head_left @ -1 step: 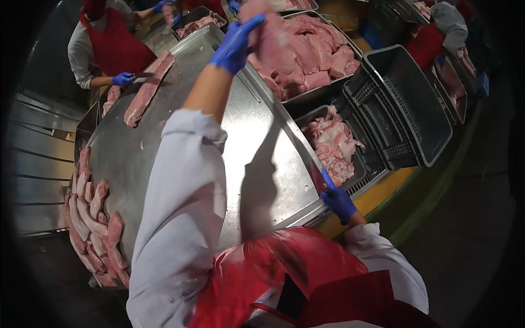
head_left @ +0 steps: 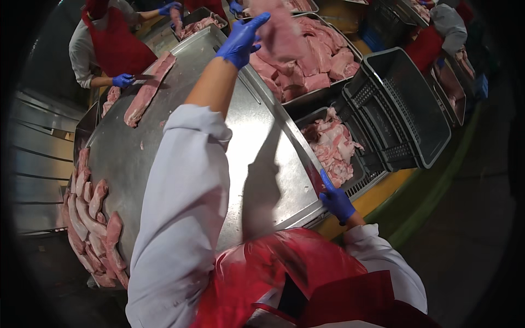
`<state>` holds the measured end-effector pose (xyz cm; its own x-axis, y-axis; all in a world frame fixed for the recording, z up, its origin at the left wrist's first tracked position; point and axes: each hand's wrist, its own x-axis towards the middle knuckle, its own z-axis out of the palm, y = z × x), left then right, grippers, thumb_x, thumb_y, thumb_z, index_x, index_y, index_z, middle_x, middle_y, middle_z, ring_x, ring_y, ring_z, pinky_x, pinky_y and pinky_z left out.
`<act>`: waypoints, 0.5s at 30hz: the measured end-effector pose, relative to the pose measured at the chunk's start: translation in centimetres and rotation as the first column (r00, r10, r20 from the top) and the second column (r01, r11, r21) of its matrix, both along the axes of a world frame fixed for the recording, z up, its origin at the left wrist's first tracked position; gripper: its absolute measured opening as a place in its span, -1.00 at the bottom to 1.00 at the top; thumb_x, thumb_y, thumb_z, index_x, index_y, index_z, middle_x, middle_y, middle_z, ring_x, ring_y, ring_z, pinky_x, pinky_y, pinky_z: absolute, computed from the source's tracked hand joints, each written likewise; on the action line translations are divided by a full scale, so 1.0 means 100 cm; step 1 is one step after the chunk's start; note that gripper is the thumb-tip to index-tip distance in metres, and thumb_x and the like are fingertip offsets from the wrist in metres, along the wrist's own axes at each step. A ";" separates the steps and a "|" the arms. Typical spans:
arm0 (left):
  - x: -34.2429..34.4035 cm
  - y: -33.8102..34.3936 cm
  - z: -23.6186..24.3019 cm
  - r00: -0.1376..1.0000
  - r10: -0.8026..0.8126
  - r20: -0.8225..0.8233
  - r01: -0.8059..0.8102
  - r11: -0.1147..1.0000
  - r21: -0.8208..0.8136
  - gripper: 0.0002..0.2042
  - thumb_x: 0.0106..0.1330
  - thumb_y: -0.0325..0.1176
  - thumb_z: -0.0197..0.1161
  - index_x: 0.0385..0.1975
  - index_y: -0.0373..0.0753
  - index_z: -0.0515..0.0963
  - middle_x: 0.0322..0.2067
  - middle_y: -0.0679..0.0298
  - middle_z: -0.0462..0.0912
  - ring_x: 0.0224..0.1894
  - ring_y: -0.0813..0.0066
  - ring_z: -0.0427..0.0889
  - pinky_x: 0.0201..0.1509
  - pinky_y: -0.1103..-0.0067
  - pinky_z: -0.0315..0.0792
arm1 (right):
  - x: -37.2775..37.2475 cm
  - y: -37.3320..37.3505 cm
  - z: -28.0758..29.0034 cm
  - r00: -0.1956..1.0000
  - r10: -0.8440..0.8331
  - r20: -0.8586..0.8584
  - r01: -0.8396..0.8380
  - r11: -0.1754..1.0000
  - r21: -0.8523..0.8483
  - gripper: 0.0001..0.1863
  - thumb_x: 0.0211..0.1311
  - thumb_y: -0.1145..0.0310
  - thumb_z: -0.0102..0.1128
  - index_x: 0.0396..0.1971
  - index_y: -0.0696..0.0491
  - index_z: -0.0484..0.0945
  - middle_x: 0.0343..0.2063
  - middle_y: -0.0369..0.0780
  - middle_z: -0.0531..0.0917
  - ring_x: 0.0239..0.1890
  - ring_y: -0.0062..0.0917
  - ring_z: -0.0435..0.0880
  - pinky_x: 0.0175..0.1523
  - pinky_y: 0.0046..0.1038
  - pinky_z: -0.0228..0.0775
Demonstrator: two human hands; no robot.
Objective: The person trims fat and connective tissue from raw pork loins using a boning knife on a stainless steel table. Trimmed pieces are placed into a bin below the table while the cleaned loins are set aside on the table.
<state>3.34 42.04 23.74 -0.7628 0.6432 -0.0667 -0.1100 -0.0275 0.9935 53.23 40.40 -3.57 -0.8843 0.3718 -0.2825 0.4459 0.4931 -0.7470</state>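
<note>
My left hand (head_left: 240, 44), in a blue glove, is raised with fingers apart beside a blurred pink meat piece (head_left: 281, 35), which appears loose in the air over a steel tray (head_left: 322, 94) piled with pink cuts. My right hand (head_left: 338, 201), also gloved, is closed on a knife (head_left: 314, 177) at the right edge of the steel table (head_left: 208, 147). Below that tray, a grey bin (head_left: 358, 172) holds pale fatty trimmings, just right of the knife.
Several long meat pieces (head_left: 95, 229) lie along the table's left edge. A co-worker (head_left: 115, 46) at upper left holds a knife by a long strip (head_left: 147, 90). Stacked grey crates (head_left: 410, 109) stand at right; another co-worker (head_left: 443, 33) works beyond them.
The meat piece has shifted rightward, away from my left hand, whose fingers have spread and moved slightly right. My right hand is nearly still.
</note>
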 end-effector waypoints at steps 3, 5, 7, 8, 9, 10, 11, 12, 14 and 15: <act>-0.019 -0.025 -0.058 0.992 -0.050 -0.113 0.054 0.998 0.031 -0.58 0.24 0.08 0.39 -0.26 -0.15 0.48 -0.42 0.37 0.51 -0.43 0.58 0.47 -0.41 0.60 0.33 | -0.038 -0.016 0.034 0.999 -0.029 -0.036 0.028 0.999 -0.026 -0.12 0.28 0.45 0.17 0.54 -0.11 -0.06 -0.33 -0.01 0.71 -0.37 -0.25 0.73 -0.23 -0.29 0.51; -0.003 -0.086 -0.126 0.987 -0.040 -0.154 0.029 0.997 -0.071 -0.48 0.22 -0.06 0.46 -0.05 -0.33 0.45 -0.38 0.27 0.53 -0.39 0.59 0.45 -0.37 0.54 0.40 | -0.040 -0.031 0.028 0.996 -0.094 0.006 0.094 0.986 -0.140 -0.13 0.29 0.49 0.13 0.54 -0.09 -0.08 -0.24 -0.05 0.72 -0.32 -0.31 0.73 -0.20 -0.29 0.51; -0.017 -0.182 -0.264 0.930 0.152 -0.335 -0.236 0.945 -0.225 -0.38 0.19 -0.03 0.48 0.04 -0.37 0.38 -0.22 0.12 0.53 -0.25 0.41 0.54 -0.16 0.46 0.49 | -0.064 -0.050 0.022 1.000 -0.021 -0.008 0.019 0.978 -0.210 -0.13 0.29 0.54 0.09 0.55 -0.08 -0.09 -0.18 -0.15 0.72 -0.29 -0.42 0.70 -0.18 -0.34 0.52; 0.004 -0.226 -0.282 0.948 0.172 -0.267 -0.250 0.924 -0.290 -0.29 0.18 -0.01 0.48 0.14 -0.38 0.34 -0.10 0.04 0.52 -0.13 0.31 0.56 0.00 0.42 0.50 | -0.065 -0.060 0.017 0.999 -0.019 -0.028 0.012 0.970 -0.241 -0.14 0.29 0.57 0.06 0.55 -0.09 -0.08 -0.20 -0.21 0.70 -0.29 -0.49 0.67 -0.18 -0.39 0.51; 0.023 -0.273 -0.299 0.959 0.202 -0.198 -0.262 0.899 -0.351 -0.20 0.16 0.01 0.48 0.24 -0.40 0.29 0.02 -0.05 0.51 -0.01 0.20 0.59 0.15 0.38 0.51 | -0.067 -0.069 0.014 0.999 -0.010 -0.048 -0.003 0.963 -0.270 -0.14 0.29 0.60 0.03 0.55 -0.09 -0.07 -0.22 -0.27 0.69 -0.30 -0.56 0.64 -0.19 -0.45 0.50; 0.038 -0.322 -0.286 0.977 0.169 -0.133 -0.212 0.851 -0.480 -0.15 0.15 0.03 0.47 0.29 -0.41 0.25 0.08 -0.07 0.49 0.06 0.16 0.58 0.20 0.37 0.48 | -0.070 -0.080 0.007 0.998 -0.025 -0.058 0.004 0.942 -0.335 -0.14 0.28 0.62 0.01 0.55 -0.11 -0.05 -0.28 -0.30 0.66 -0.33 -0.62 0.60 -0.20 -0.52 0.49; 0.035 -0.387 -0.286 0.959 0.204 -0.195 -0.280 0.774 -0.568 -0.14 0.16 0.04 0.46 0.30 -0.41 0.24 0.11 -0.09 0.47 0.08 0.14 0.58 0.21 0.36 0.47 | -0.090 -0.103 0.029 1.000 -0.001 -0.014 -0.004 0.944 -0.330 -0.14 0.28 0.63 0.00 0.55 -0.12 -0.03 -0.33 -0.32 0.62 -0.37 -0.66 0.55 -0.22 -0.57 0.45; 0.041 -0.446 -0.289 0.946 0.219 -0.241 -0.324 0.695 -0.642 -0.13 0.16 0.04 0.45 0.31 -0.42 0.23 0.14 -0.10 0.45 0.10 0.11 0.57 0.21 0.35 0.47 | -0.099 -0.114 0.029 0.999 0.046 -0.004 -0.045 0.950 -0.310 -0.14 0.27 0.64 0.00 0.55 -0.14 -0.03 -0.37 -0.32 0.60 -0.41 -0.68 0.51 -0.26 -0.60 0.43; 0.046 -0.584 -0.324 0.741 0.384 -0.551 -0.668 0.513 -0.539 -0.12 0.14 0.00 0.44 0.35 -0.40 0.19 0.21 -0.15 0.36 0.15 0.05 0.54 0.25 0.34 0.44 | -0.120 -0.131 0.017 0.986 0.168 -0.025 -0.168 0.947 -0.275 -0.12 0.26 0.64 0.00 0.55 -0.18 -0.02 -0.43 -0.30 0.57 -0.48 -0.70 0.46 -0.33 -0.62 0.38; 0.049 -0.637 -0.315 0.731 0.510 -0.453 -0.682 0.547 -0.486 -0.09 0.13 0.00 0.44 0.36 -0.43 0.17 0.24 -0.18 0.33 0.23 0.00 0.48 0.31 0.35 0.39 | -0.131 -0.142 0.025 0.978 0.207 -0.011 -0.204 0.953 -0.223 -0.12 0.26 0.63 0.01 0.56 -0.21 -0.04 -0.49 -0.33 0.55 -0.54 -0.72 0.43 -0.41 -0.60 0.35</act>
